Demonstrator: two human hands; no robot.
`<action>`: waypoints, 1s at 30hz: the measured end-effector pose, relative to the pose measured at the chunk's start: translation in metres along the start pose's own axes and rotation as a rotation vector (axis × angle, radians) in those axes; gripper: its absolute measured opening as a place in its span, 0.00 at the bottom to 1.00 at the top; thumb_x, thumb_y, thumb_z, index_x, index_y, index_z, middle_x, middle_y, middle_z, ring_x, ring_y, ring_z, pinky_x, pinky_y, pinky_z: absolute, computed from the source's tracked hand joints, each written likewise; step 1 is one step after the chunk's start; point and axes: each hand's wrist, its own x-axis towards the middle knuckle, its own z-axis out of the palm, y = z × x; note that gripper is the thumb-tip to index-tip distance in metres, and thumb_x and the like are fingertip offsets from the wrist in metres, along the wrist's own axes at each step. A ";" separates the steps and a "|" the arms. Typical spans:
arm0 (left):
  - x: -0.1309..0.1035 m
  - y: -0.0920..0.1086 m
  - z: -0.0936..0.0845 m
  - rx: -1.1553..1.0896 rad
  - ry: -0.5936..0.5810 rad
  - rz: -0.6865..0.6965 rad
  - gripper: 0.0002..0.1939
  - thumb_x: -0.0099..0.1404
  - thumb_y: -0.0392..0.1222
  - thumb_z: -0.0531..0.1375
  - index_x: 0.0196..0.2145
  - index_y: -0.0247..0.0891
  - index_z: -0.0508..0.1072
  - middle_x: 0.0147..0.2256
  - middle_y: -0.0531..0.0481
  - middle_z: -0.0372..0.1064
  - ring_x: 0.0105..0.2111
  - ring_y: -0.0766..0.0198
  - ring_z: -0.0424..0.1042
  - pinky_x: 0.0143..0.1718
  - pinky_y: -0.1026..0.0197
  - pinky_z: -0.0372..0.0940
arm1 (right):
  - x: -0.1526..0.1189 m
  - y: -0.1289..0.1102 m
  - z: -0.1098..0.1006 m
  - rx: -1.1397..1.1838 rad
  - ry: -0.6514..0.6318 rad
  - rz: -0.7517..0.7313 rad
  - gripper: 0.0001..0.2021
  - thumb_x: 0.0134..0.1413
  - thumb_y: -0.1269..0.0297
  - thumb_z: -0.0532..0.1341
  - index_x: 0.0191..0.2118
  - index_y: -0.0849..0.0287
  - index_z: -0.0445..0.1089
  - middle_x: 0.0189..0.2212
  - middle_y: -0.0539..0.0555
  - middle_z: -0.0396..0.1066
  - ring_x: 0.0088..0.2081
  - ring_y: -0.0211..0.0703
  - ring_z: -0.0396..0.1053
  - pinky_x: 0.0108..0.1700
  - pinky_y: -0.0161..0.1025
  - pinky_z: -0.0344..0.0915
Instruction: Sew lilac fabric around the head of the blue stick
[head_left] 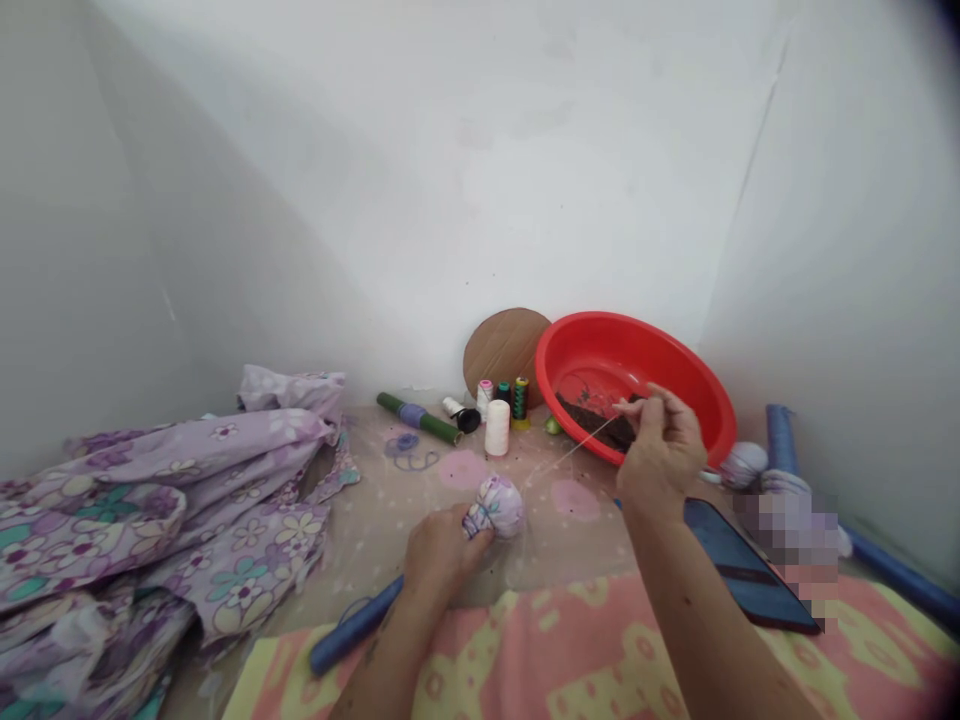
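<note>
A small ball covered in floral cloth (501, 507) is tied at its neck with dark thread, and my left hand (442, 552) is wrapped round that neck. A blue wrapped stick (356, 628) sticks out beneath my left wrist. My right hand (664, 445) is raised in front of the red basin, fingers pinched together on a thin pale thread (574, 450). The thread runs taut down and left toward the cloth ball. Whether a needle is between the right fingertips is too small to tell.
The red basin (705, 385) leans by a cardboard disc (499, 345). Thread spools, including a white one (497, 428), stand near a green stick (420, 418). Floral fabric (247, 540) is heaped left. A phone (750, 575) and a blurred-out cloth item (787, 525) lie right.
</note>
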 end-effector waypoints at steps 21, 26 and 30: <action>0.006 -0.014 -0.002 -0.097 0.094 0.092 0.18 0.54 0.48 0.53 0.43 0.51 0.67 0.38 0.52 0.71 0.37 0.58 0.68 0.32 0.64 0.55 | -0.070 0.047 -0.022 -0.583 -1.058 0.206 0.05 0.40 0.66 0.59 0.21 0.61 0.68 0.20 0.49 0.68 0.24 0.37 0.64 0.26 0.31 0.55; 0.009 -0.015 -0.005 -0.111 0.069 0.082 0.17 0.54 0.48 0.52 0.42 0.49 0.69 0.37 0.51 0.71 0.36 0.59 0.69 0.30 0.65 0.55 | -0.080 0.050 -0.020 -0.750 -1.076 0.277 0.08 0.40 0.61 0.60 0.24 0.59 0.72 0.20 0.51 0.70 0.25 0.39 0.66 0.25 0.32 0.53; 0.009 -0.014 -0.008 -0.117 0.062 0.056 0.18 0.53 0.48 0.53 0.43 0.49 0.68 0.38 0.51 0.71 0.37 0.58 0.68 0.31 0.65 0.55 | -0.088 0.044 -0.017 -0.811 -1.137 0.279 0.08 0.39 0.59 0.61 0.25 0.57 0.73 0.22 0.51 0.72 0.26 0.39 0.67 0.24 0.31 0.51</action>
